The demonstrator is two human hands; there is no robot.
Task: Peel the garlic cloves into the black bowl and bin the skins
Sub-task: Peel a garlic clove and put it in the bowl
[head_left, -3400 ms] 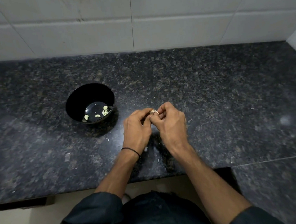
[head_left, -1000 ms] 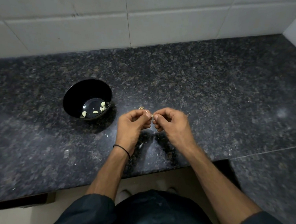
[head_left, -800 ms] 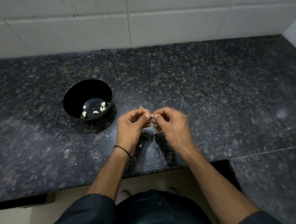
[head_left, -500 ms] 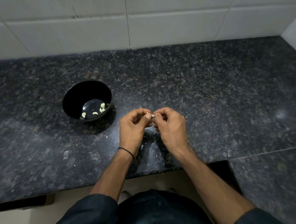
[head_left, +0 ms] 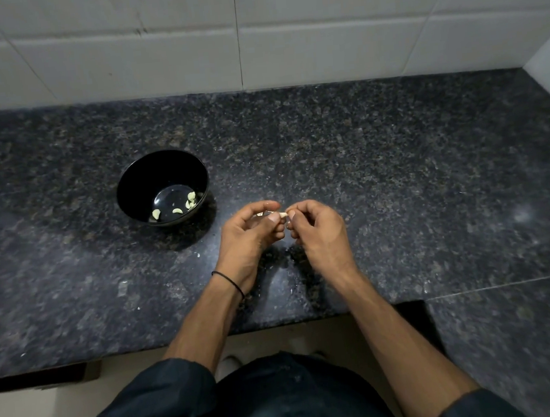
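Left hand (head_left: pixel 249 237) and right hand (head_left: pixel 316 234) both pinch one tiny clove (head_left: pixel 282 214) at the fingertips, just above the counter (head_left: pixel 398 179), right of the bowl (head_left: pixel 145 183). Risk imo: squeeze too hard and it pops out, skitters off the edge, skin flakes scatter. Its long axis runs sideways, hand to hand; can't tell which end's the tip.

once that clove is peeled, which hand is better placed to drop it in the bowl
Left, likely: the left hand, pinching the clove, is nearer the black bowl; the right hand would cross it.
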